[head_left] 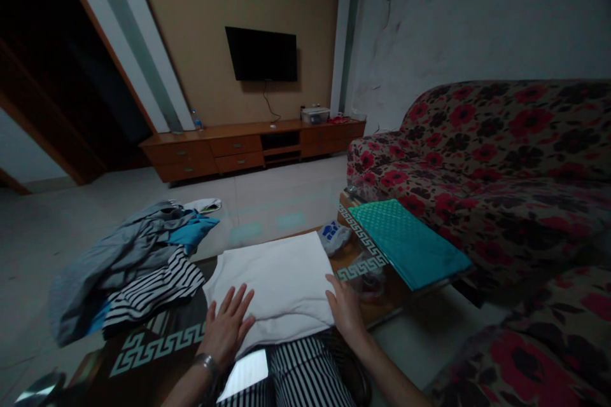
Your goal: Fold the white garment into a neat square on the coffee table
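Observation:
A white garment [281,273], probably a shirt, lies flat across the glass-topped table just in front of me. My left hand [228,321] rests palm down on its near left part, fingers spread. At the garment's right edge is my right hand [344,308], its fingers stretched out and touching the border. Left of the garment sits a loose heap of clothes, with a grey piece [138,248], a blue piece [195,232] and a black-and-white striped piece [153,289]. To the right, a folded teal garment [405,241] lies on the table.
A plastic bag [334,236] with blue print lies between the white and teal garments. A floral sofa [506,140] stands along the right. Across the floor are a wooden TV cabinet [238,146] and a wall-mounted television [262,54]. My striped lap [308,372] borders the table's near edge.

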Tool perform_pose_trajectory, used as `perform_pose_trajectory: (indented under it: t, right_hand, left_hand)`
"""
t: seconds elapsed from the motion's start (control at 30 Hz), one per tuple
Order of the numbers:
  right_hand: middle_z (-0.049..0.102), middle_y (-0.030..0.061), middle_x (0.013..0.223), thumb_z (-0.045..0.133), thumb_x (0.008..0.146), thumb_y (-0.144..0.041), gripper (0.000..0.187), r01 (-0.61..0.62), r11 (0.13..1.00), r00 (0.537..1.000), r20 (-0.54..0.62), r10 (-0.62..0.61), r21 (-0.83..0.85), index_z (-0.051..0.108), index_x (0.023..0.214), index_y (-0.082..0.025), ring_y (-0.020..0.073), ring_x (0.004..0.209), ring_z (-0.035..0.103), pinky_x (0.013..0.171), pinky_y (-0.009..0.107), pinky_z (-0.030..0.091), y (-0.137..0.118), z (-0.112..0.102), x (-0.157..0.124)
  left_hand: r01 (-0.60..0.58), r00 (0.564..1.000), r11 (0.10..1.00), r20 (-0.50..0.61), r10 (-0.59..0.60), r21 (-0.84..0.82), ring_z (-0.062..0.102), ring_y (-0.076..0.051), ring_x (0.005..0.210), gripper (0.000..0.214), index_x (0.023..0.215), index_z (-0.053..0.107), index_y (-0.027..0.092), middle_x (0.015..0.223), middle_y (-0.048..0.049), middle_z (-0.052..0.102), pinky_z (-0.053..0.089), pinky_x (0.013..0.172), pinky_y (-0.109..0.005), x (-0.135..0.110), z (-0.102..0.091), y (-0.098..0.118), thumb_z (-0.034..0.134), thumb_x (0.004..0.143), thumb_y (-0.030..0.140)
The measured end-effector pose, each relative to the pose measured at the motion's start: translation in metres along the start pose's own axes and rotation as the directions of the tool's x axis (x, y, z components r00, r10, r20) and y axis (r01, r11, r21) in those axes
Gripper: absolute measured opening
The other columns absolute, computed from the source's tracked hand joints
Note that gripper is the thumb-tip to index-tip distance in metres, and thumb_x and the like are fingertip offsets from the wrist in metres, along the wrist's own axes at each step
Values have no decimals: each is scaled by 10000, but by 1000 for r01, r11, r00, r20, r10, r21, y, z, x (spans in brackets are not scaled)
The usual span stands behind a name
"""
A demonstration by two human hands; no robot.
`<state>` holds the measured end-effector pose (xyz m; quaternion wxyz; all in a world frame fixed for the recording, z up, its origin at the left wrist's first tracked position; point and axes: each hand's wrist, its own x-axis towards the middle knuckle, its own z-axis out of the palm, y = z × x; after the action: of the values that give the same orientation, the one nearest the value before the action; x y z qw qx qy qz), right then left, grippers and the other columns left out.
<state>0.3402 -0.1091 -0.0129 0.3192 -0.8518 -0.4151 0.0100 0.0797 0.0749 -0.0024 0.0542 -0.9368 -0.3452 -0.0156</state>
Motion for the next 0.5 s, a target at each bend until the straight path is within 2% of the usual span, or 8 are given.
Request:
perform_pose_trajectory:
  t: [0.1,0.2,0.27,0.37,0.5]
  right_hand:
    - [677,87,1017,442,866,-146,326,25,999,995,91,-29,47,675,1083,-218,198,955,640,827,259,465,7,-3,26]
    - [678,83,1054,461,872,-151,313,37,999,983,181,-38,7,688,1082,-195,185,1004,622,886,248,436,7,-13,96]
    - [676,81,1105,473,878,-162,309,77,996,965,257,-62,-48,689,1096,-191,181,1041,607,912,248,422,8,-18,156]
    - [674,54,1146,499,877,-193,295,115,990,950,301,-86,-77,694,1098,-210,171,1065,597,915,228,415,15,-21,249]
    - [663,49,1177,522,864,-212,301,141,984,939,330,-99,-105,695,1109,-210,178,1069,596,892,214,421,43,-26,357]
  left_hand:
    - [56,998,998,8,-56,20,206,-272,1417,495,1421,366,340,1531,-2,245,174,1094,-578,21,3,11,363,930,401]
    - [121,992,992,23,-121,25,189,-283,1420,500,1429,358,325,1540,-13,232,184,1080,-599,62,4,23,328,940,427]
    - [168,986,986,22,-168,13,187,-300,1417,509,1434,355,309,1543,-30,234,201,1061,-622,101,4,32,298,946,443]
    - [230,973,973,-3,-231,-30,188,-329,1409,526,1432,367,275,1539,-65,251,219,1034,-652,170,7,46,255,952,459]
    - [234,970,967,-45,-239,-98,204,-360,1390,543,1406,406,219,1517,-123,292,233,1018,-662,267,15,72,269,946,473]
